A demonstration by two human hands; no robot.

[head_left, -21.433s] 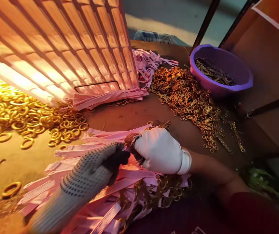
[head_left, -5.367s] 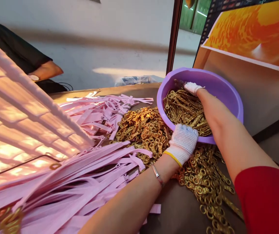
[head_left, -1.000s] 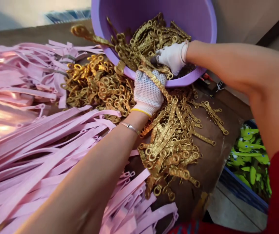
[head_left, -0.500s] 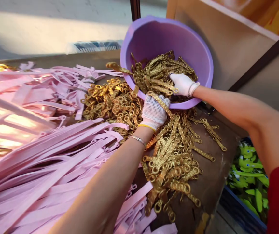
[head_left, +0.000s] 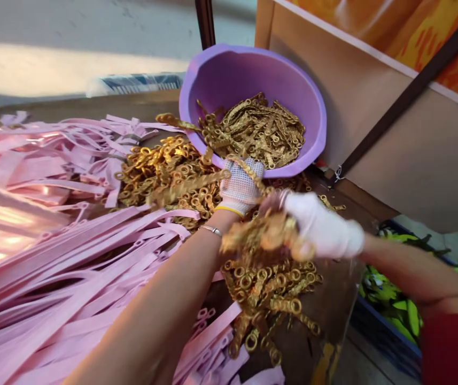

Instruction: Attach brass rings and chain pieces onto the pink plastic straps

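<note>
My left hand, in a white dotted glove, is closed on the near rim of a purple basin; its fingertips are hidden. The basin tilts towards me and holds a heap of gold braided-looking strips with ring ends. A gold strip lies over the back of that hand. My right hand, gloved and blurred, grips a bunch of gold strips. It hangs over the loose pile of similar strips on the brown table, in front of the basin.
Long pink straps cover the table's left side. More gold strips are heaped left of the basin. Beyond the table's right edge is a blue crate with bright green pieces. A dark slanted bar stands before a cardboard-coloured panel.
My right hand has come out of the basin towards me with a bunch of gold strips. My left hand keeps its hold on the rim. The view has shifted a little.
</note>
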